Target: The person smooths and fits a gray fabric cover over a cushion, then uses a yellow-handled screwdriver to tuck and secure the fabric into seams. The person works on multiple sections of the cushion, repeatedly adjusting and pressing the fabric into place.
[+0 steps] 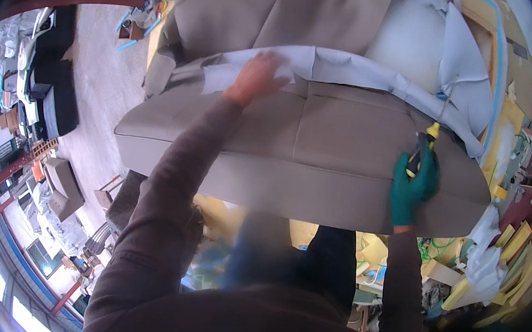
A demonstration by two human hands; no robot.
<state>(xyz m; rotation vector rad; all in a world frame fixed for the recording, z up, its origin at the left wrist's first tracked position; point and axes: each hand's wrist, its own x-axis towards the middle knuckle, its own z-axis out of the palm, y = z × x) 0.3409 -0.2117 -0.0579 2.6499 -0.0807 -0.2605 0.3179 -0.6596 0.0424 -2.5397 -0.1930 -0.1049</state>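
Head view: a long beige upholstered cushion lies across the middle of the frame, its long axis running left to right, its stitched top face turned up and its front edge toward the person. Along the cushion's far edge a pale grey fabric flap hangs loose, so by my judgement the covering is mostly fitted while that far edge remains to be fixed. The left hand, bare, rests flat with fingers spread on the flap at the cushion's far-left part, gripping nothing. The right hand, in a green glove, is closed around a black and yellow tool near the cushion's right end, tip pointing away toward the flap. Beyond the cushion's right end lie yellow foam offcuts.
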